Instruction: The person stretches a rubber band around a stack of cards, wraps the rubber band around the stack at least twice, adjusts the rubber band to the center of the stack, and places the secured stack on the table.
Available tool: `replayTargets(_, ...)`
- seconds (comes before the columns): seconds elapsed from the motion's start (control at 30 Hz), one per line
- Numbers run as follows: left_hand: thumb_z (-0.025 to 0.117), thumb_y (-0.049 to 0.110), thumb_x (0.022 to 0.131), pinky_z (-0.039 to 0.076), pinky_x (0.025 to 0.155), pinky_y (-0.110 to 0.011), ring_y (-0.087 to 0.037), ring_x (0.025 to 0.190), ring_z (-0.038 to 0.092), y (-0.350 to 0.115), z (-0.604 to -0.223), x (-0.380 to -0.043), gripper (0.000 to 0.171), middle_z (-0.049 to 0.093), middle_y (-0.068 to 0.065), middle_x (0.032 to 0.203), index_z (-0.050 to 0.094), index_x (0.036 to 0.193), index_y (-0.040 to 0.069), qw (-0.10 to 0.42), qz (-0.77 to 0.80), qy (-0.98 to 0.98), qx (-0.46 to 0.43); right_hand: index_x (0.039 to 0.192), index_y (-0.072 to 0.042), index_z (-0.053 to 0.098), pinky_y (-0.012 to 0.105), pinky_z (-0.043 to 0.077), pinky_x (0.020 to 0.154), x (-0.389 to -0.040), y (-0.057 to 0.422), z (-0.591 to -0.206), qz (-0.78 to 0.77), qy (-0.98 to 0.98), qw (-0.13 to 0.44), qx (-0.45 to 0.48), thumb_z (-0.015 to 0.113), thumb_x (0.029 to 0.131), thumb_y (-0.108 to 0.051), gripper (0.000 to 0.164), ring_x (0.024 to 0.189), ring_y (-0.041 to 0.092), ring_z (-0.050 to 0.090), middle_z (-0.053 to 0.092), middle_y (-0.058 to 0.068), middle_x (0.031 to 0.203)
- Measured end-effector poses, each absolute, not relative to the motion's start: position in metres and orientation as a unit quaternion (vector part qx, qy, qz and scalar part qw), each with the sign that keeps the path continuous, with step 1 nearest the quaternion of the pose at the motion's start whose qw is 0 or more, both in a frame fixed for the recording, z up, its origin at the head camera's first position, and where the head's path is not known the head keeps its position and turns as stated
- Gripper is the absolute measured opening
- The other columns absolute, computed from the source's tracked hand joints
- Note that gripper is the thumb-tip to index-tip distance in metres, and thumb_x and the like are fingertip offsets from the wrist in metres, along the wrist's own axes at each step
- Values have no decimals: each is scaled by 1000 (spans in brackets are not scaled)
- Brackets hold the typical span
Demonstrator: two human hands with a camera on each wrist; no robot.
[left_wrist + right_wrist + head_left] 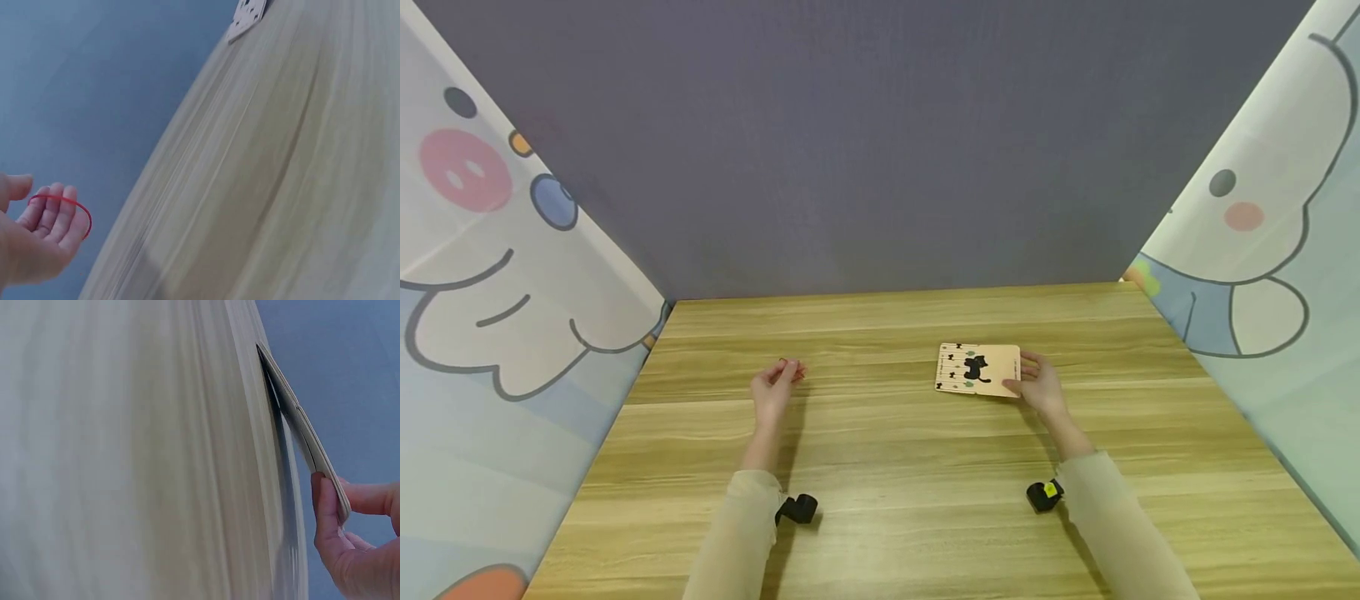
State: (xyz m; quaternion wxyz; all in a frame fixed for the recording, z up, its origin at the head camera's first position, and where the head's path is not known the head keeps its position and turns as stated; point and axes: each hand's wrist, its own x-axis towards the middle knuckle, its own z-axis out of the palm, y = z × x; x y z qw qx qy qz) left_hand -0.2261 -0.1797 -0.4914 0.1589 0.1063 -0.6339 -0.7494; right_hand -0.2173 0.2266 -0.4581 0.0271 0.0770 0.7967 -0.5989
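My left hand [772, 390] is raised above the left part of the table, holding a thin red rubber band [86, 212]. In the left wrist view the band loops over the bent fingers, with the thumb apart from them. On the right, my right hand [1042, 388] pinches the right end of a thin beige booklet [997, 365] printed with a black cat and smaller cats along a striped end. Seen edge-on in the right wrist view, the booklet [300, 422] has several thin layers and tilts, its far end low near the tabletop.
Both hands are over a wood-grain table [880, 467]. A dark grey panel [880, 150] rises along the table's back edge. Cartoon-printed sheets [497, 333] hang at either side. Small black wrist devices [803, 508] protrude inward below the cuffs.
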Motion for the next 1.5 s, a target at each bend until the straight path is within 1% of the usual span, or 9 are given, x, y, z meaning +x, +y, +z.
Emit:
replayTargets(0.13, 59, 23, 86, 53, 68, -27, -20, 75, 64, -179, -513, -237, 44, 65, -11, 82, 54, 104, -16, 174, -787, -588, 63, 134, 7, 24, 18, 51, 63, -214, 223, -455, -599, 798, 1, 71, 59, 79, 9, 65, 89, 24, 55, 42, 32, 118)
replayTargets(0.27, 52, 15, 91, 53, 69, -28, -23, 75, 63, -173, -517, -239, 38, 64, -15, 82, 50, 108, -19, 175, -812, -556, 30, 135, 5, 26, 13, 49, 65, -209, 219, -450, -598, 798, -20, 73, 59, 80, 7, 64, 80, 11, 55, 42, 29, 119)
replayTargets(0.5, 50, 5, 90, 52, 72, -31, -25, 73, 63, -162, -515, -232, 32, 64, -18, 82, 48, 114, -16, 171, -807, -564, -27, 135, 4, 28, 13, 48, 72, -201, 213, -447, -635, 769, -54, 52, 58, 81, 7, 62, 96, 24, 55, 42, 26, 117)
replayTargets(0.77, 65, 5, 80, 53, 64, -37, -31, 70, 62, -153, -516, -229, 42, 63, -24, 86, 50, 114, -14, 190, -789, -577, -91, 134, 2, 32, 17, 50, 71, -196, 202, -440, -679, 728, -84, 33, 62, 78, 6, 63, 79, 1, 58, 43, 24, 119)
replayTargets(0.93, 68, 1, 75, 53, 64, -38, -31, 69, 63, -149, -518, -231, 44, 62, -25, 92, 51, 114, -13, 189, -784, -583, -100, 135, 1, 31, 19, 50, 72, -191, 193, -427, -701, 709, -74, 18, 56, 79, 12, 62, 80, -1, 57, 38, 24, 124)
replayTargets(1.07, 70, -4, 72, 52, 71, -39, -36, 84, 60, -146, -517, -231, 48, 59, -26, 101, 51, 115, -12, 188, -786, -573, -136, 135, -1, 31, 21, 50, 72, -186, 188, -420, -723, 687, -68, 13, 56, 79, 13, 63, 80, 2, 59, 38, 23, 123)
replayTargets(1.2, 67, -11, 71, 51, 75, -39, -37, 97, 56, -135, -487, -216, 45, 57, -27, 107, 52, 114, -12, 177, -791, -558, -179, 135, -1, 31, 22, 51, 72, -183, 184, -415, -735, 674, -73, -3, 55, 79, 15, 63, 81, 4, 60, 38, 23, 122)
replayTargets(1.33, 62, -19, 70, 50, 76, -41, -35, 99, 55, -119, -435, -187, 43, 57, -24, 108, 50, 111, -17, 161, -783, -575, -174, 136, 1, 30, 22, 51, 73, -180, 180, -411, -749, 658, -76, -19, 54, 79, 16, 64, 84, 7, 60, 37, 20, 121)
replayTargets(1.5, 61, -21, 69, 50, 77, -38, -36, 104, 51, -108, -407, -171, 53, 53, -19, 116, 42, 118, -18, 127, -765, -612, -157, 135, 3, 30, 23, 51, 73, -179, 175, -408, -767, 635, -81, -34, 54, 78, 18, 64, 85, 10, 60, 41, 13, 115)
